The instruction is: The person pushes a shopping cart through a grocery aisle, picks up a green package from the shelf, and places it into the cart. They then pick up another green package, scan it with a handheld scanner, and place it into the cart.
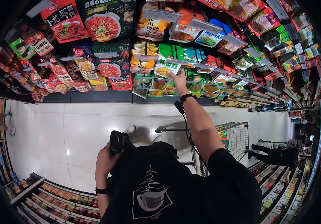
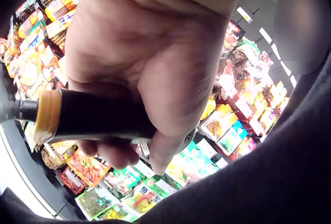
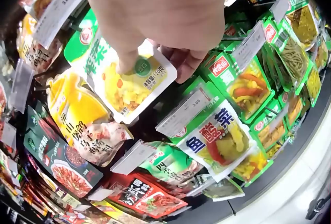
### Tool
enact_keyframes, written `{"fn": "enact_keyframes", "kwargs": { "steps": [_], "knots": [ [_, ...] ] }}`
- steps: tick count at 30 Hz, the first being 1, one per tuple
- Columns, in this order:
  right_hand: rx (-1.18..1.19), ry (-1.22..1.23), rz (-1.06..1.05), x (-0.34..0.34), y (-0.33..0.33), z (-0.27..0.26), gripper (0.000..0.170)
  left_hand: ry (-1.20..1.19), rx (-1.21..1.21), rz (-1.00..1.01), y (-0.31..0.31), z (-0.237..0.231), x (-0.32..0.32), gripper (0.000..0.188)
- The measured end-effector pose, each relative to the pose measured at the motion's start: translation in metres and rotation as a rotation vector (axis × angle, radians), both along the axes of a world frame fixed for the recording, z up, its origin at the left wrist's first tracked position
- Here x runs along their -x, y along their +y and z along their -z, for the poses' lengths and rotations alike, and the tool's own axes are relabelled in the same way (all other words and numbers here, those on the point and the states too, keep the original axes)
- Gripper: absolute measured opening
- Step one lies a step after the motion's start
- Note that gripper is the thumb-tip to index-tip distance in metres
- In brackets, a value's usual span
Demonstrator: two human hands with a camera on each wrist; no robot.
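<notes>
My right hand (image 1: 179, 81) reaches up to the shelf rack and pinches the lower edge of a green and white food packet (image 1: 167, 67). In the right wrist view the thumb lies over the front of this packet (image 3: 121, 87), which shows yellow diced food, while the other fingers go behind it. The packet tilts and overlaps the hanging row. Low in front of the body, my left hand (image 1: 106, 161) grips a black cylindrical handle (image 2: 98, 115) with a yellow-orange ring near one end. Its fingers curl round the handle, partly hidden behind it.
Packets hang in rows with price tags (image 3: 186, 118) jutting out around the right hand. A wire shopping cart (image 1: 239, 140) stands behind on the right. Another person (image 1: 280, 155) is farther right in the aisle. More stocked shelves (image 1: 61, 201) line the opposite side of the tiled floor (image 1: 85, 130).
</notes>
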State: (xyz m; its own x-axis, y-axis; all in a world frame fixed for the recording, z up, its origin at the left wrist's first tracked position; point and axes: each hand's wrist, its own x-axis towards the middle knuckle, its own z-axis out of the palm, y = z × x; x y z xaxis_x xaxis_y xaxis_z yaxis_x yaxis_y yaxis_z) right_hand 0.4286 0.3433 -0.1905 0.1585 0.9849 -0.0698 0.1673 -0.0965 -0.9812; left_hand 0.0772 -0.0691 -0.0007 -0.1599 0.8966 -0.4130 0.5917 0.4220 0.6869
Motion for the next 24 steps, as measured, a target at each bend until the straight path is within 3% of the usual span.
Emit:
{"fn": "enact_keyframes", "kwargs": {
  "steps": [2, 5, 8, 9, 10, 11, 13, 14, 15, 18, 21, 22, 24],
  "knots": [
    [-0.108, 0.128, -0.071, -0.001, -0.006, 0.002, 0.056, -0.011, 0.014, 0.006, 0.003, -0.001, 0.002, 0.042],
    [0.1, 0.189, -0.128, -0.004, -0.017, -0.005, 0.045, -0.026, 0.034, 0.026, 0.007, -0.003, 0.004, 0.042],
    [0.021, -0.245, 0.004, -0.008, -0.008, 0.007, 0.037, -0.007, 0.059, 0.043, 0.013, -0.002, 0.003, 0.043],
    [-0.046, -0.058, -0.051, -0.011, 0.0, 0.02, 0.041, -0.008, 0.083, 0.038, 0.015, -0.006, 0.003, 0.044],
    [0.002, -0.015, -0.001, -0.003, -0.01, -0.011, 0.051, -0.015, 0.11, 0.056, 0.019, -0.009, -0.001, 0.044],
    [-0.015, -0.103, 0.112, -0.005, 0.01, 0.024, 0.063, -0.025, 0.105, 0.058, 0.019, -0.008, -0.003, 0.042],
    [-0.218, -0.122, 0.207, 0.007, 0.005, 0.018, 0.072, -0.047, 0.128, 0.093, 0.019, -0.007, -0.008, 0.038],
    [-0.152, -0.143, 0.167, 0.009, 0.012, 0.025, 0.075, -0.044, 0.16, 0.097, 0.02, -0.006, -0.009, 0.035],
    [0.027, -0.131, 0.159, 0.017, -0.011, -0.029, 0.078, -0.068, 0.127, 0.118, 0.015, 0.001, -0.008, 0.034],
    [0.033, -0.15, 0.209, 0.033, -0.019, -0.03, 0.064, -0.063, 0.128, 0.169, 0.015, 0.007, -0.001, 0.032],
    [0.103, -0.118, 0.19, 0.039, -0.024, -0.024, 0.059, -0.062, 0.108, 0.19, 0.014, 0.01, 0.002, 0.032],
    [0.117, -0.025, 0.137, 0.036, -0.034, -0.039, 0.057, -0.038, 0.094, 0.191, 0.015, 0.012, 0.006, 0.032],
    [0.095, -0.063, 0.159, 0.034, -0.043, -0.052, 0.059, 0.004, 0.067, 0.19, 0.016, 0.018, 0.01, 0.033]
  ]
}}
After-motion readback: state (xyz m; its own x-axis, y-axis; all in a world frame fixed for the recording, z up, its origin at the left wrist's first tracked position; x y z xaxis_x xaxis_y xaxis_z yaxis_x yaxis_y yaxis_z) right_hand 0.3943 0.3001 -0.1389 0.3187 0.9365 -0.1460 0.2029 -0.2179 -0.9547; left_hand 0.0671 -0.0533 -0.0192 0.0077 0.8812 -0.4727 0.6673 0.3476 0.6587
